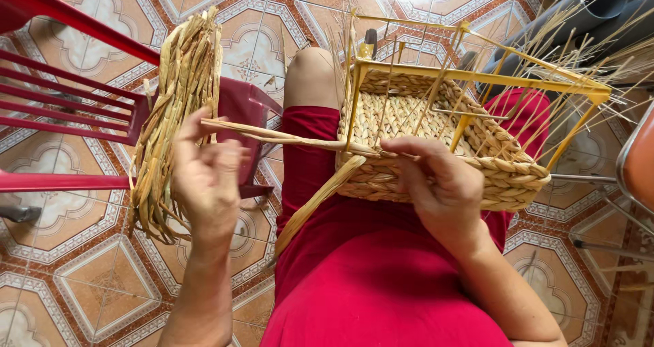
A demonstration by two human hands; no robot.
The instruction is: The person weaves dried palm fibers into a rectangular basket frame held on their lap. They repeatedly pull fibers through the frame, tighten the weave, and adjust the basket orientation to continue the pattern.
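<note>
A half-woven straw basket (436,125) built around a yellow metal frame (477,76) rests on my lap, over red clothing. My right hand (441,183) presses on the basket's near braided rim, fingers curled around a straw strand. My left hand (208,173) is out to the left, pinching the far end of that long flat strand (272,137), which stretches taut to the basket. A second loose strand (310,207) hangs down from the rim over my thigh. Thin upright stakes stick out of the frame.
A thick bundle of dried straw (178,108) lies draped over a dark red plastic chair (75,95) at the left. Grey pipes (593,10) lie at the top right. A metal chair leg (599,248) and orange seat edge are at the right, on patterned floor tiles.
</note>
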